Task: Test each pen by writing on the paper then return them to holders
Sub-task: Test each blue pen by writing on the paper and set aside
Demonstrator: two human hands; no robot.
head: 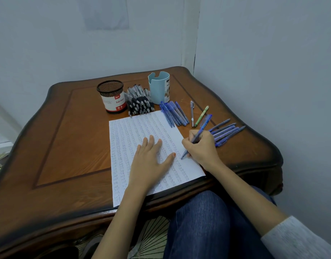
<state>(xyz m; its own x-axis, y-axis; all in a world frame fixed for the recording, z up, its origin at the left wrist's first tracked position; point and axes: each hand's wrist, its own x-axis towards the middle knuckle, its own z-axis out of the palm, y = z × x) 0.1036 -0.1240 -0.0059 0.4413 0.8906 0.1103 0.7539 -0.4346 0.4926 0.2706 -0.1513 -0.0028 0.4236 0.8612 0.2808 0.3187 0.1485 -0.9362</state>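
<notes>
The wooden table (67,137) carries everything, and the paper (127,131) lies near its front edge, a white sheet covered with rows of small handwriting, its near-left corner reaching the table's front edge. The left hand (151,159) rests flat on the middle of the paper, fingers straight and spread, holding nothing. The right hand (202,146) sits at the paper's right edge, its fingers curled round a blue pen (200,131) whose tip touches the sheet while its barrel slants up and away past the paper's right side. Beyond the paper's far edge stands a light blue holder (158,88), upright, just off the far right corner. A black mesh holder (112,98) with a red and white label stands upright beyond the paper's far left corner. Between the two holders, a heap of black pens (139,101) lies touching the paper's far edge. A bunch of blue pens (175,114) lies at the paper's far right corner, and another group of blue pens (226,131) lies fanned out to the right of the paper, behind the right hand. Between those groups lie a single grey pen (192,114) and a green pen (202,115), apart from each other.
</notes>
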